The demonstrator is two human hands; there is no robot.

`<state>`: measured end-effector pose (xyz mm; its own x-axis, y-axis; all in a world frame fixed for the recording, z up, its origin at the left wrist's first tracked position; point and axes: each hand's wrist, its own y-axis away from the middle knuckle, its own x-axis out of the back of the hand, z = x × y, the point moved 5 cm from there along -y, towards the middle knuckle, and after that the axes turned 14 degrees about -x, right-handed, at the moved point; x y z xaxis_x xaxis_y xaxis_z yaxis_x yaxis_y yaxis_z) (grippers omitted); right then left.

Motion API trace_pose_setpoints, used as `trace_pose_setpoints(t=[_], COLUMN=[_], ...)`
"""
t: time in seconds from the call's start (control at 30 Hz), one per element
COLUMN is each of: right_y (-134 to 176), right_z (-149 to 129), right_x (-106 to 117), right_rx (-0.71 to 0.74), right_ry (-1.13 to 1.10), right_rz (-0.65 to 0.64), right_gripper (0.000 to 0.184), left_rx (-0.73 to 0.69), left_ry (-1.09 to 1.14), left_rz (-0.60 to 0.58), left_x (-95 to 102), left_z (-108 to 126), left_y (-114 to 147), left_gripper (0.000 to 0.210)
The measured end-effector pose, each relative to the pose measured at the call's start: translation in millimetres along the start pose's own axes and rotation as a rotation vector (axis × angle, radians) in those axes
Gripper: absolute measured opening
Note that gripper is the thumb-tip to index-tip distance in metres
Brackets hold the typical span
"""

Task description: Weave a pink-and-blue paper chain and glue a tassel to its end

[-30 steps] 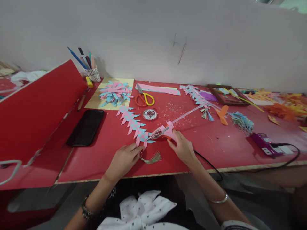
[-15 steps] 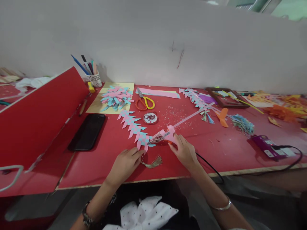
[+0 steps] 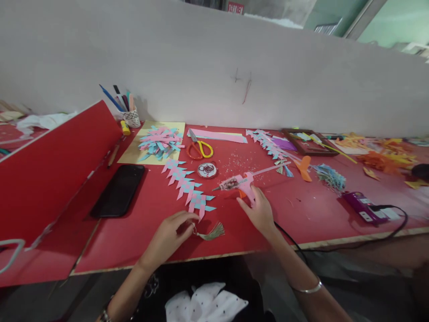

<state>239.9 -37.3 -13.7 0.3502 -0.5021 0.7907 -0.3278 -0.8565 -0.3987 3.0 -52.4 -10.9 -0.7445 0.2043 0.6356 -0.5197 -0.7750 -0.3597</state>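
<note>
My left hand (image 3: pixel 170 235) is curled at the near end of a woven pink and blue paper chain (image 3: pixel 184 183). Its thumb and forefinger come together at the cord of a pale green tassel (image 3: pixel 214 231); the exact contact is small and hard to make out. The forefinger tip lies by the chain's last pink point. My right hand (image 3: pixel 259 212) has its fingers around the handle of a pink hot glue gun (image 3: pixel 248 185), thumb on the near side. The gun's nozzle points left, apart from the chain, and a long clear glue stick (image 3: pixel 271 168) sticks out behind.
Beyond the chain lie scissors (image 3: pixel 200 150), a round dish of dark thread (image 3: pixel 207 170) and a pile of folded paper pieces (image 3: pixel 161 143). A black phone (image 3: pixel 118 191) is at left, beside a red panel (image 3: pixel 56 174). At right sits a purple power strip (image 3: pixel 364 208), with the gun's cable (image 3: pixel 291 239) nearer.
The glue gun has moved right with my right hand, its nozzle leaving the chain's near end. My left fingers have drawn back slightly toward the tassel cord. The view has shifted a little.
</note>
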Motion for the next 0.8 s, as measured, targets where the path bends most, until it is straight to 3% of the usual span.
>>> trace_pose_setpoints(t=[0.2,0.43,0.53,0.8], right_y=[-43.9,-79.3,-64.1,8.7], right_z=[27.8,37.8,27.0,-8.3], right_x=[8.9,4.6,5.4,-5.0], right_rx=[-0.131,-0.219,-0.192,0.075], right_ry=[0.046,0.112,0.052,-0.039], right_rz=[0.034,0.001,-0.016,-0.154], right_gripper=[0.049,0.041,0.044,0.048], left_rx=[0.048,0.088,0.037,-0.030], left_ry=[0.201,0.258,0.207,0.088], left_rz=[0.100,0.076,0.070,0.051], left_x=[9.1,15.4,15.5,0.1], left_z=[7.2,9.8,7.2,-6.0], left_y=[-5.7,-9.5,-8.0,1.7], left_gripper=[0.014,0.014,0.015,0.019])
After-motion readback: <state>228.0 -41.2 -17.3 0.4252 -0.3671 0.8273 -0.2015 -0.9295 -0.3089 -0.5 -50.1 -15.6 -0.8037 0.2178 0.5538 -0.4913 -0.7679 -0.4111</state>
